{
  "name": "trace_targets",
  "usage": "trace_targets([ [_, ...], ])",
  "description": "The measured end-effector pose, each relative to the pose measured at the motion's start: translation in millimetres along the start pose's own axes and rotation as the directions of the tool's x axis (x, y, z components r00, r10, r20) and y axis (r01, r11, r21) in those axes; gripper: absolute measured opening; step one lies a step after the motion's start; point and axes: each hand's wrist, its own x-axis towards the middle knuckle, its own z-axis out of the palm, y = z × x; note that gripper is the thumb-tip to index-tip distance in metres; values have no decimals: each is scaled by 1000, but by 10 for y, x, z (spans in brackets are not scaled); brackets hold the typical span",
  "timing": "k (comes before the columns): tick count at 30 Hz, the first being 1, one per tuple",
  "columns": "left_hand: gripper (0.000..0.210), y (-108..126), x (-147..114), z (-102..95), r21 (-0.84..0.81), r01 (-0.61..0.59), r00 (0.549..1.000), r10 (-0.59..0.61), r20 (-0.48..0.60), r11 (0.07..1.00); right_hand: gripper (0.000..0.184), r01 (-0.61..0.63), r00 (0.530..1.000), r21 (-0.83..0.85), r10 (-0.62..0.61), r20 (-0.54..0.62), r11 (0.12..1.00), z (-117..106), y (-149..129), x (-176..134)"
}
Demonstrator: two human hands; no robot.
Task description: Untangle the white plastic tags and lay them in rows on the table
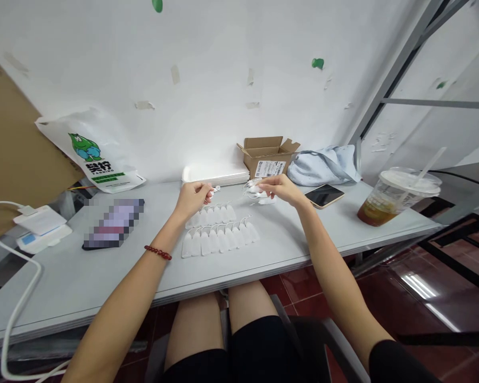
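Observation:
My left hand (195, 199) is closed in a pinch around a small white piece (216, 189), just above the back row of tags. White rounded tags with string loops lie overlapping in two rows: a longer front row (219, 239) and a back row (217, 214) partly hidden by my left hand. On the right, my right hand (281, 188) reaches to a small tangled heap of white strings and pieces (259, 198). Its thumb and fingertips are pinched together at the heap. What exactly lies between them is too small to tell.
Behind stand a stack of white sheets (215, 174), an open cardboard box (269, 159) and a pale blue cloth bag (325, 166). A phone (324, 196) and a drink cup (383, 199) are right; a blurred phone (117, 223), white plastic bag (99, 151) and cabled charger (42, 226) left.

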Motion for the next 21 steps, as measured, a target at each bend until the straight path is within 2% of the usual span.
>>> trace_targets([
  [2,23,-17,21,-25,0,12,999,-12,-31,1000,27,-51,999,-45,51,13,998,-133,66,-11],
  [4,22,-29,26,-28,2,11,999,-11,-33,1000,24,-112,990,-66,117,83,992,-210,121,-28],
  [8,22,-47,27,-22,8,2,1000,-2,-31,1000,20,-195,957,-163,224,183,967,-245,208,-39],
  [11,21,-67,44,-39,7,11,999,-11,-51,1000,16,-173,956,-310,236,177,935,-236,283,-2],
  [15,21,-117,96,-102,29,29,996,-26,-88,999,15,-109,976,-473,184,117,874,-216,368,57],
  [18,23,-173,141,-174,182,22,992,1,-124,983,15,-36,989,-555,108,97,831,-183,375,73],
  [21,25,-244,171,-248,476,-33,986,106,-128,879,12,8,995,-587,55,89,810,-140,348,72],
])
